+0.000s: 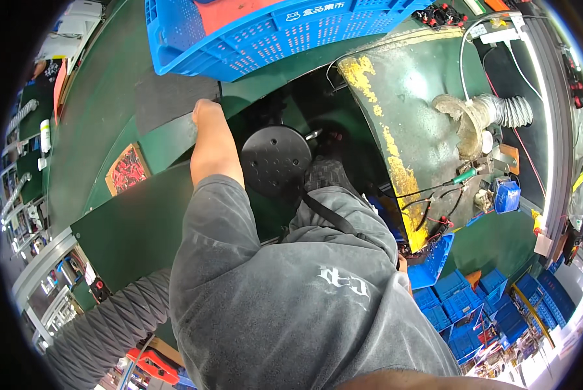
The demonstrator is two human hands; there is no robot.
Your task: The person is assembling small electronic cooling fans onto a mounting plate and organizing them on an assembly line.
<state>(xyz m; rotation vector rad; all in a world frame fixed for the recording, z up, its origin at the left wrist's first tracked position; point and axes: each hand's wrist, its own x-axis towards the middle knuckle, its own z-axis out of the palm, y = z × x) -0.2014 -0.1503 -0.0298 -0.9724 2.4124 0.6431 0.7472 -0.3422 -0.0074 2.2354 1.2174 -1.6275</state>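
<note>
My left arm reaches out from a grey short sleeve toward the work table. At its end my left hand [206,112] looks curled, beside the corner of a dark flat mat [168,97] and the table edge. Its fingers face away, so what they hold, if anything, is hidden. On my right, only a sliver of skin [404,265] shows past my shirt, near a blue bin [432,260]; the right hand's fingers are hidden. In the gap between the table parts is a round black stool seat [275,159] with small holes, next to my dark shoe [330,175].
A large blue crate [285,39] stands ahead. Left lies a shallow box of red pieces [127,170]. Right, a yellow-edged bench [395,149] carries a green-handled soldering iron [461,177] and an extraction hose [509,112]. Stacked blue bins [460,302] and a grey duct [109,318] stand nearby.
</note>
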